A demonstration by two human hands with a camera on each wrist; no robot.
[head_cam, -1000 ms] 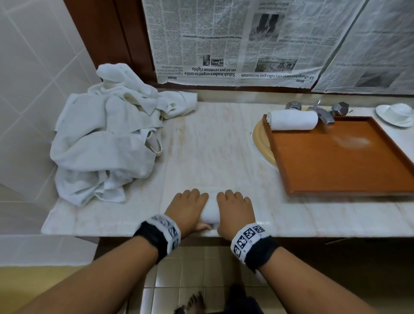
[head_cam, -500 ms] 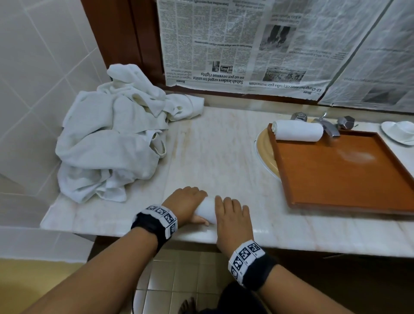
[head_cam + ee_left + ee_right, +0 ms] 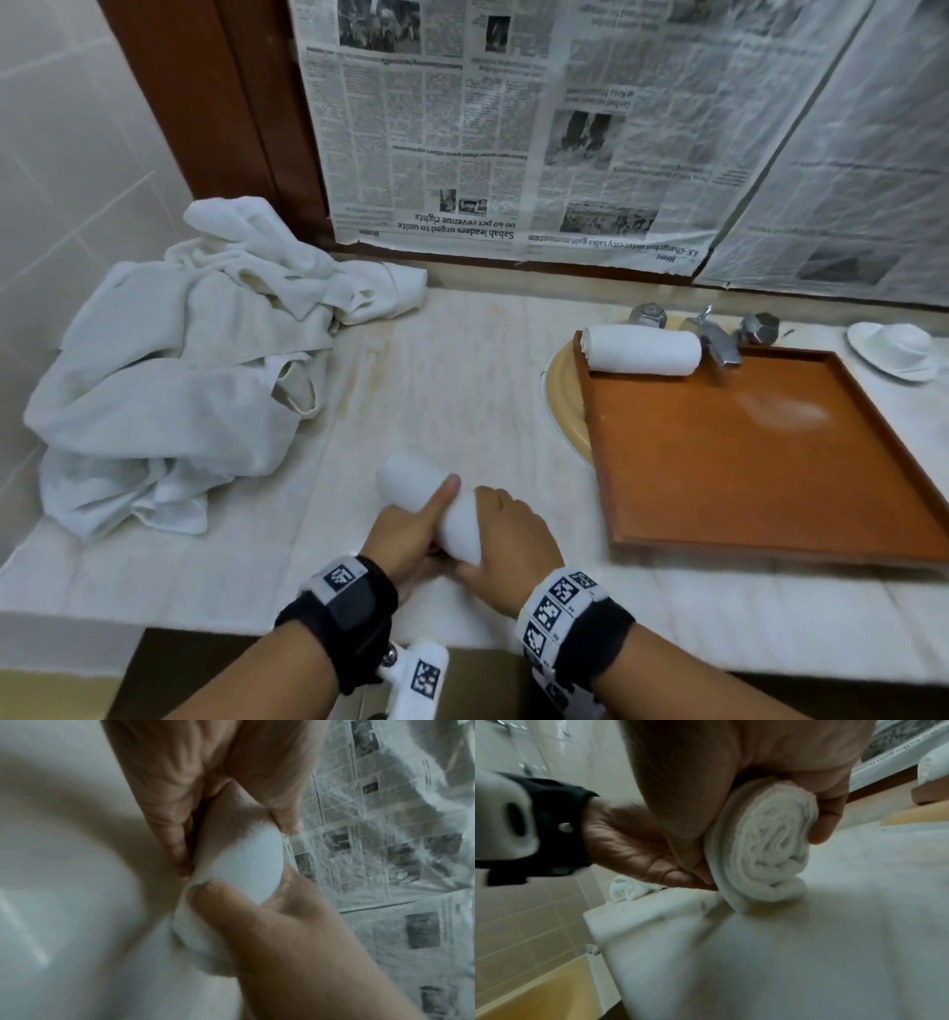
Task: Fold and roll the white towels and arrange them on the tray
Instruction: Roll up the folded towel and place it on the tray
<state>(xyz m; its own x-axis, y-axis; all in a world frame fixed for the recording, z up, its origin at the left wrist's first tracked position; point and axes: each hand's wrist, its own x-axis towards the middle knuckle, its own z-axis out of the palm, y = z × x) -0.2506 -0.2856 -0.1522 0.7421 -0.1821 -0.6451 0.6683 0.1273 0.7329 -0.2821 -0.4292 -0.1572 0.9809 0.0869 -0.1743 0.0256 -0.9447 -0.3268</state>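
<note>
The rolled towel is gripped at its near end by the left hand and right hand, fingers curled. One roll is already laid on the tray.

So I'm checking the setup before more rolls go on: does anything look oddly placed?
Yes: the wooden tray sits over the yellow basin, its far edge against the tap. The finished rolled towel lies along that edge.
</note>
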